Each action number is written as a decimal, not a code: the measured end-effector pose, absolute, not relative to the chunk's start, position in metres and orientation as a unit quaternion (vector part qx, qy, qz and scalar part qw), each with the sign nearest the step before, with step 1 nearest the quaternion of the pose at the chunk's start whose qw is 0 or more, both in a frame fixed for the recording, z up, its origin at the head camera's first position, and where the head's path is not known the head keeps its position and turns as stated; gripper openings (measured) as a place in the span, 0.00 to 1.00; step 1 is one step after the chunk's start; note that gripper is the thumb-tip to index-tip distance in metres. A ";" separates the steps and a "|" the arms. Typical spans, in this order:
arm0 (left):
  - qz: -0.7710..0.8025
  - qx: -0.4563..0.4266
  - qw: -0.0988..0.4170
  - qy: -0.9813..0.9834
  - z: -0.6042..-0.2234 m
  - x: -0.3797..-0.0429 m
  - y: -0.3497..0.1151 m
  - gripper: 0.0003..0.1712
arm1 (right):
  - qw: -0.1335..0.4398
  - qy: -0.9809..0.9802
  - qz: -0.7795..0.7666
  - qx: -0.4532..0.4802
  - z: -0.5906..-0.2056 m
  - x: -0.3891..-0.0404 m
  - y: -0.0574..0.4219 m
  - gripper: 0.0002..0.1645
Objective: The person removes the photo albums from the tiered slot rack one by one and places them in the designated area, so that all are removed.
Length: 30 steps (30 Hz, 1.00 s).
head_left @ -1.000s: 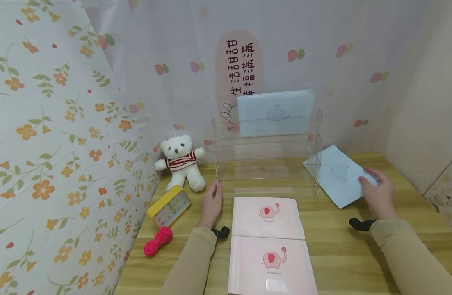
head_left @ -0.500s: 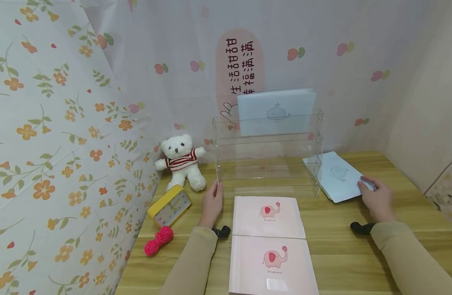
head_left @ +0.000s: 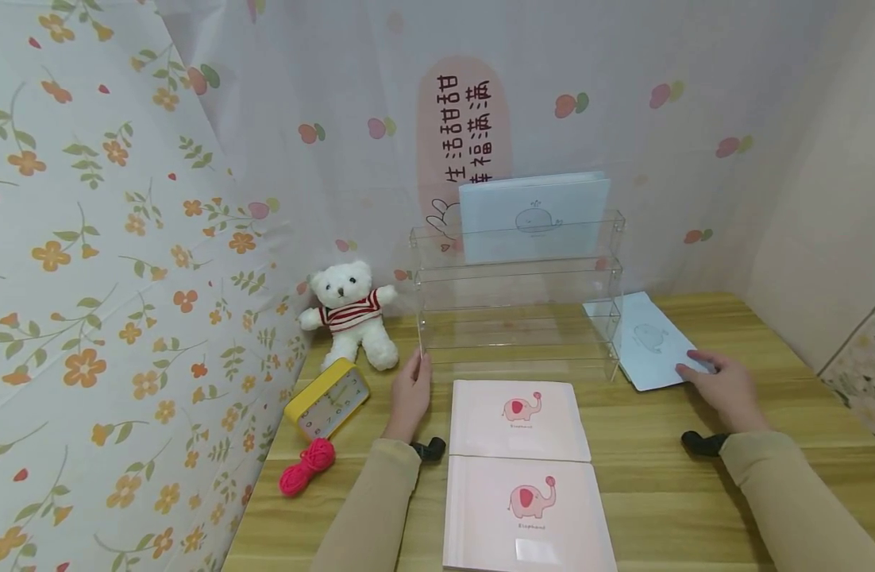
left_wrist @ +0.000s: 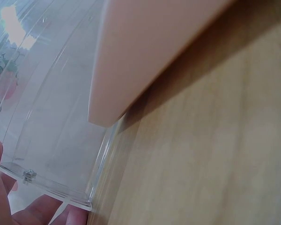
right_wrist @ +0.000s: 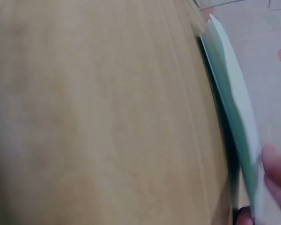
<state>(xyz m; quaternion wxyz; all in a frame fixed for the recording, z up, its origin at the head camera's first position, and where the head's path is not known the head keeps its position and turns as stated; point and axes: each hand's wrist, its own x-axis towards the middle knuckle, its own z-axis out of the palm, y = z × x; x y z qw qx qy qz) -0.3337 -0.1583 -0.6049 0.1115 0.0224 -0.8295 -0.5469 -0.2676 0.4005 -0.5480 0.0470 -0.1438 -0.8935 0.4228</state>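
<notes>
A clear acrylic tiered rack [head_left: 516, 273] stands at the back of the table. My left hand [head_left: 410, 397] grips its lower left side edge; in the left wrist view, fingers [left_wrist: 40, 210] show behind the clear panel. Right of the rack, a light blue booklet [head_left: 649, 338] with a whale drawing lies slanted, partly seen through the rack's side. Thumb and fingers of my right hand [head_left: 726, 388] pinch its near right corner. Seen edge-on in the right wrist view, the booklet [right_wrist: 234, 98] is close over the wood. Another blue whale booklet [head_left: 536, 218] stands in the rack's top tier.
Two pink elephant booklets [head_left: 519, 441] lie in front of the rack, one nearer than the other. At the left are a white teddy bear [head_left: 348, 310], a yellow clock [head_left: 328, 399] and a pink yarn skein [head_left: 306, 467]. A patterned curtain [head_left: 323, 183] hangs behind.
The right hand has lowered the blue booklet's near end and shifted slightly left with it, so the booklet lies flatter. The left hand and rack have stayed put.
</notes>
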 end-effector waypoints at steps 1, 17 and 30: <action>-0.545 0.022 0.110 -0.831 -0.604 -0.333 -0.158 0.36 | 0.047 -0.897 0.415 -0.143 -0.547 -0.267 0.401 0.42; -0.537 0.009 0.139 -0.832 -0.586 -0.317 -0.152 0.36 | 0.157 -0.906 0.385 -0.073 -0.460 -0.291 0.343 0.39; -0.536 0.025 0.121 -0.835 -0.588 -0.321 -0.154 0.38 | 0.277 -0.846 0.455 0.001 -0.354 -0.336 0.266 0.47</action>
